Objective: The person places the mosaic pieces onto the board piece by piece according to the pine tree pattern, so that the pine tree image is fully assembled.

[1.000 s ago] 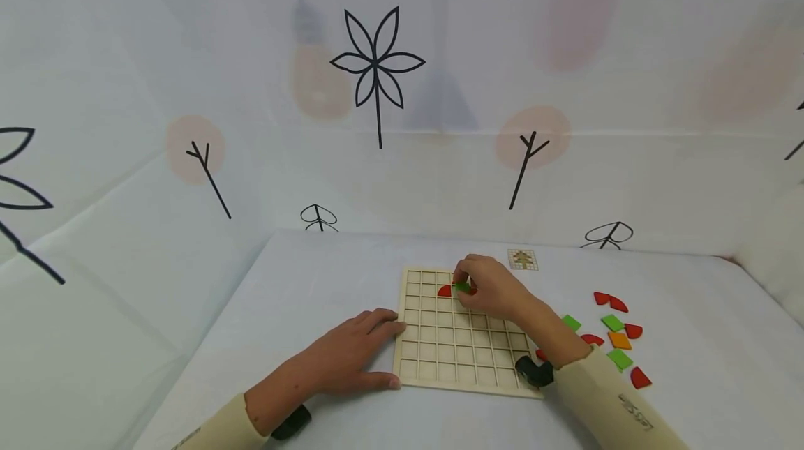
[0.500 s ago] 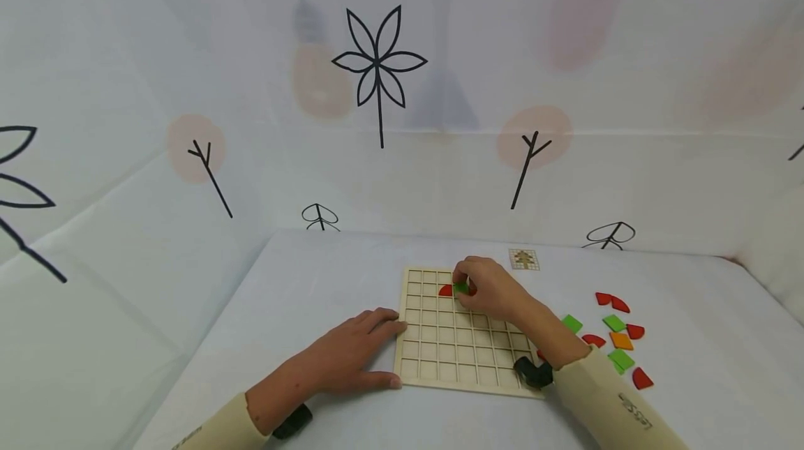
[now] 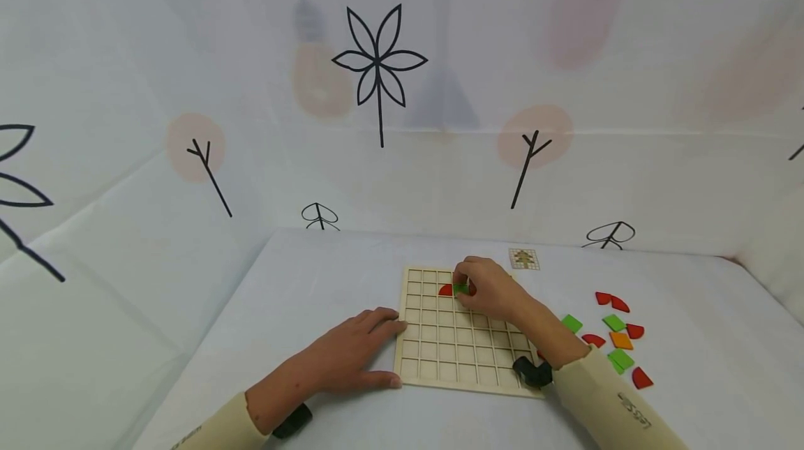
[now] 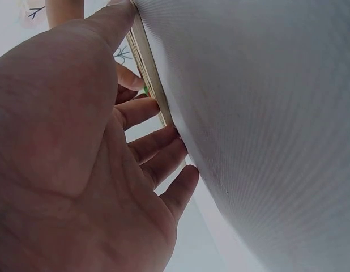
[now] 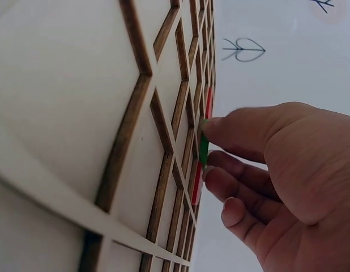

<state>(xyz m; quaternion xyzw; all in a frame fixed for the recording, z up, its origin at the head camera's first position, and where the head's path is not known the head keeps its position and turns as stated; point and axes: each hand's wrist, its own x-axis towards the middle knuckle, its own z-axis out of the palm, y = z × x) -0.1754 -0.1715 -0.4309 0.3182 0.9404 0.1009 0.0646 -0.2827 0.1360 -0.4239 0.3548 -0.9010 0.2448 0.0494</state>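
My right hand point(image 3: 493, 289) pinches a green square tile point(image 5: 204, 144) between thumb and fingers, right at the far part of a wooden grid board point(image 3: 440, 352). A red quarter-round tile point(image 3: 445, 290) sits in the cell just left of it. Another red tile point(image 5: 196, 184) shows on the other side of the green one in the right wrist view; the right hand mostly hides it from the head. My left hand point(image 3: 352, 352) lies flat on the table with its fingers spread, fingertips touching the board's left edge point(image 4: 149, 68) and the thumb near the front corner.
Loose tiles lie right of the board: red quarter-rounds point(image 3: 641, 378), green squares point(image 3: 614, 323) and an orange one point(image 3: 621, 340). A small card with a tree pattern on a grid point(image 3: 524, 259) lies behind the board. A white printed cloth point(image 3: 402, 185) hangs at the back.
The green tile, tilted in the right hand a second ago, now lies flatter at the board beside the red tile. The left hand stays at the board's edge.
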